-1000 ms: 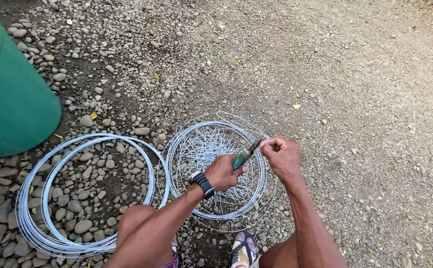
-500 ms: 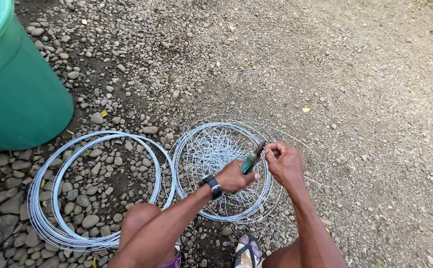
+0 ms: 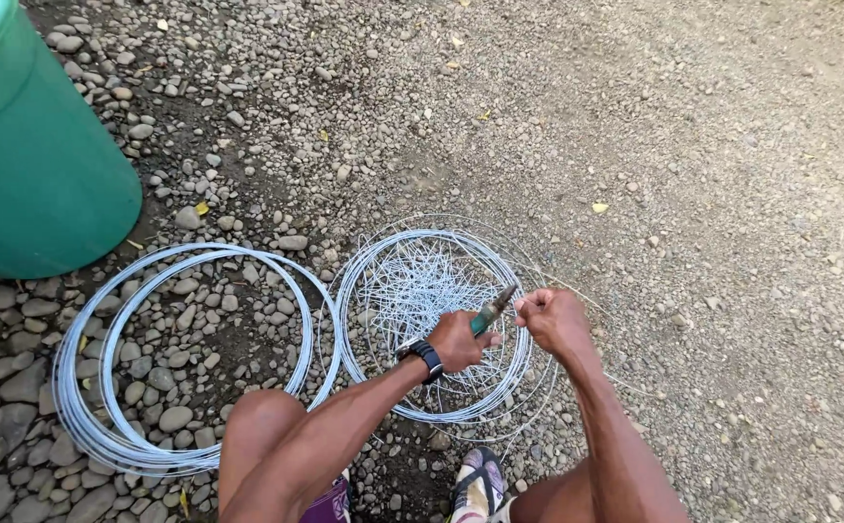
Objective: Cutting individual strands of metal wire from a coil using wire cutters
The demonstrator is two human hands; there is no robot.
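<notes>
Pliers (image 3: 492,312) with green handles sit in your left hand (image 3: 460,341), which is closed around them, the jaws pointing up and to the right toward your right hand (image 3: 552,322). That hand is closed in a fist just beside the tip, pinching a thin wire. Both hands are over a small wire coil (image 3: 431,315) full of cut wire pieces on the gravel. A larger wire coil (image 3: 165,358) lies just left, near a green barrel (image 3: 30,155).
</notes>
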